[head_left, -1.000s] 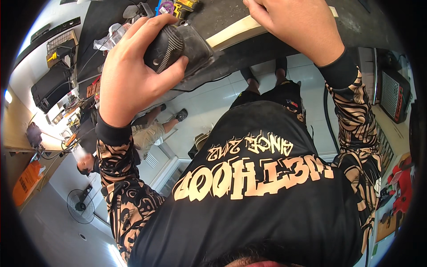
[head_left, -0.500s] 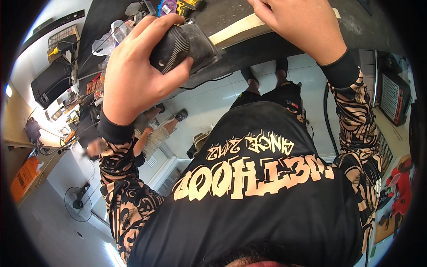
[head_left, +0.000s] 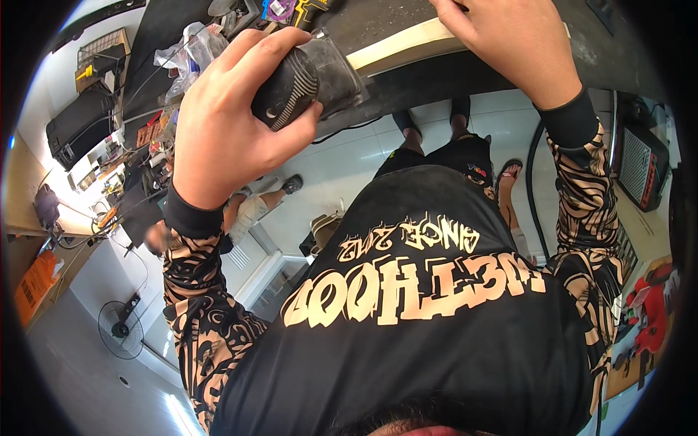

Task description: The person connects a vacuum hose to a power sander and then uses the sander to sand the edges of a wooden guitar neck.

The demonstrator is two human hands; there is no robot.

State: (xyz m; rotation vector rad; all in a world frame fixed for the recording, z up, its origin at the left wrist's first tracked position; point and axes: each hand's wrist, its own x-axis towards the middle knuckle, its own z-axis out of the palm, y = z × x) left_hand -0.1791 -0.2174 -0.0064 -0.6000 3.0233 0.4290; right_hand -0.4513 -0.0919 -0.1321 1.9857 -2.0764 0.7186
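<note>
My left hand (head_left: pixel 233 116) is wrapped over a black power sander (head_left: pixel 320 76) with a ribbed grip, thumb on the near side and fingers over the top. The sander sits at the left end of a pale, slightly curved wooden strip (head_left: pixel 396 47), covering that end. Over the right part of the strip, my right hand (head_left: pixel 512 43) grips it with bent fingers. The upper frame edge cuts off some of those fingers. The strip lies along the near edge of a dark workbench (head_left: pixel 574 54).
Left on the bench are a clear plastic bag (head_left: pixel 193 54) and a yellow-black power tool (head_left: pixel 311 11). Below the bench, a black cable (head_left: pixel 342 132) hangs. A person's sandalled foot (head_left: pixel 511 171) is at my right; another person's shoe (head_left: pixel 292 184) shows at the left. A speaker-like box (head_left: pixel 643 167) stands far right.
My left hand and the sander have shifted slightly right. My right hand has also moved a little right. A sandalled foot has come into view beside me.
</note>
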